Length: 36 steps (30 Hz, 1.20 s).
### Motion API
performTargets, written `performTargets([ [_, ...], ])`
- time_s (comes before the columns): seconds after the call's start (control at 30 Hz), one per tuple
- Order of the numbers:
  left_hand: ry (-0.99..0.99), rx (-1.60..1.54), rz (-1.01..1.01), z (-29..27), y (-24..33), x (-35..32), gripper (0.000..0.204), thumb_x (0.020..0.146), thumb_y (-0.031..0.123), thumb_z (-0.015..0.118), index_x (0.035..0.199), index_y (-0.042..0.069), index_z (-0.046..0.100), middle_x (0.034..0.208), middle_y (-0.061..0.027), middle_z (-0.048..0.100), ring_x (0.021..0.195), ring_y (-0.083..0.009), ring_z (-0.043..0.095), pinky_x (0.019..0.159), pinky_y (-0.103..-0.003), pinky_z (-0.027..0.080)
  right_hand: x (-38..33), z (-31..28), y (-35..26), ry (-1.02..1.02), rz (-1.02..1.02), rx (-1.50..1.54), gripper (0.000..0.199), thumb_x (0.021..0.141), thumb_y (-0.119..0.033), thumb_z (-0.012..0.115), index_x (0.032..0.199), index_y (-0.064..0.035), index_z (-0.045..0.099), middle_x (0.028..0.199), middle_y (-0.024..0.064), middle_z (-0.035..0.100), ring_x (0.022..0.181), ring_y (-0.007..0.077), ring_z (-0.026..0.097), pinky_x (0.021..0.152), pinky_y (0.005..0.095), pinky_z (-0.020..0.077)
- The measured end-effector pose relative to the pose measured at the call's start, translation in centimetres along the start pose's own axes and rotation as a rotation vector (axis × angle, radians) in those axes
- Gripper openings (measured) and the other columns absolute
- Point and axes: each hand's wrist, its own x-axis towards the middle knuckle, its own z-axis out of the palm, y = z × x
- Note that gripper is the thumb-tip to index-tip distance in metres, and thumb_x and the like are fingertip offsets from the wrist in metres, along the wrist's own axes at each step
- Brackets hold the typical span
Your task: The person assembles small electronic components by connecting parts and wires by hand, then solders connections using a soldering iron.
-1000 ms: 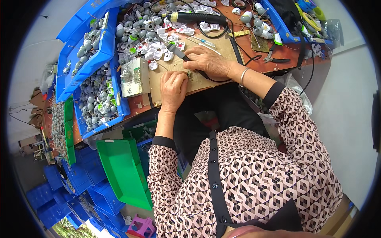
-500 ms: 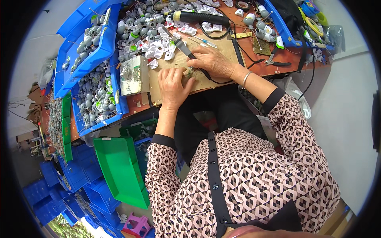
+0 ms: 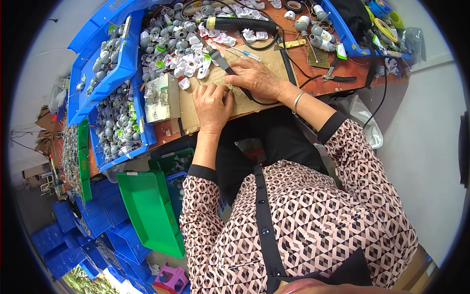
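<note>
My right hand (image 3: 259, 79) is closed around a slim grey-and-black corded tool (image 3: 219, 60), whose thin end points to the far left. Its cord leaves below the palm and bends right. Close beside it, my left hand (image 3: 212, 104) rests over the brown board (image 3: 192, 116) with its fingers curled and thumb drawn in. Whatever those fingers pinch is too small and hidden to name. Just beyond the hands lie white plastic parts (image 3: 188, 63), piled together with grey rounded pieces (image 3: 182, 43). A small screwdriver (image 3: 247, 54) with a clear bluish handle lies past my right hand.
Blue bins (image 3: 149, 128) of grey pieces stand at the left, beside a small box (image 3: 160, 98). A thick black handle (image 3: 242, 23) with a cable lies at the back. Pliers (image 3: 338, 74) and a brown pad (image 3: 318, 58) are at the right. A green tray (image 3: 147, 208) sits below the table.
My left thumb has drawn in toward the fingers, and the two hands sit slightly closer together. The small metallic bit seen between them earlier is now mostly hidden. The view has shifted slightly.
</note>
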Motion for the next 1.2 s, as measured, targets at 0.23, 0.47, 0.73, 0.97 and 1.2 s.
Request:
performTargets([
  [0.23, -0.030, 0.002, -0.011, -0.5, -0.1, -0.5, 0.009, 0.078, 0.018, 0.075, 0.081, 0.011, 0.069, 0.080, -0.0058, 0.060, 0.085, -0.0291, 0.058, 0.089, -0.043, 0.043, 0.1, 0.2, 0.2, 0.039, 0.036, -0.041, 0.036, 0.084, -0.005, 0.059, 0.119, -0.0153, 0.059, 0.113, 0.0094, 0.067, 0.121, 0.0314, 0.056, 0.109, 0.0459, 0.0387],
  [0.47, 0.018, -0.019, 0.013, -0.5, -0.2, -0.7, 0.018, 0.078, 0.020, 0.077, 0.094, 0.013, 0.071, 0.086, -0.0051, 0.061, 0.090, -0.0285, 0.058, 0.088, -0.043, 0.044, 0.0, 0.4, 0.4, 0.177, -0.011, 0.050, 0.030, 0.087, -0.011, 0.069, 0.116, -0.0145, 0.061, 0.117, 0.0044, 0.070, 0.123, 0.0319, 0.058, 0.103, 0.0458, 0.0459],
  [0.73, -0.148, -0.207, 0.051, -1.0, -1.7, -0.5, 0.025, 0.080, 0.021, 0.077, 0.103, 0.015, 0.072, 0.092, -0.0047, 0.062, 0.093, -0.0285, 0.058, 0.085, -0.042, 0.046, -7.2, -6.2, -2.7, 0.261, 0.032, 0.089, 0.046, 0.084, -0.023, 0.078, 0.128, -0.0160, 0.065, 0.110, 0.0099, 0.063, 0.099, 0.0325, 0.061, 0.084, 0.0418, 0.0522],
  [0.97, 0.045, -0.270, 0.009, -1.2, -3.4, -0.2, 0.006, 0.086, 0.013, 0.072, 0.090, 0.008, 0.072, 0.088, -0.0055, 0.066, 0.091, -0.0289, 0.060, 0.083, -0.040, 0.047, -12.3, -8.4, -4.1, 0.110, 0.022, 0.048, 0.049, 0.077, -0.008, 0.080, 0.123, -0.0124, 0.064, 0.110, 0.0077, 0.065, 0.106, 0.0300, 0.062, 0.088, 0.0405, 0.0538],
  [1.2, -0.128, -0.241, 0.118, -1.4, -3.0, 0.5, 0.021, 0.081, 0.012, 0.068, 0.101, 0.013, 0.074, 0.094, -0.0050, 0.064, 0.096, -0.0285, 0.058, 0.089, -0.042, 0.046, -11.7, -7.4, -3.1, -0.029, -0.047, 0.035, 0.038, 0.078, -0.011, 0.074, 0.115, -0.0162, 0.072, 0.113, 0.0012, 0.067, 0.111, 0.0266, 0.063, 0.089, 0.0388, 0.0532],
])
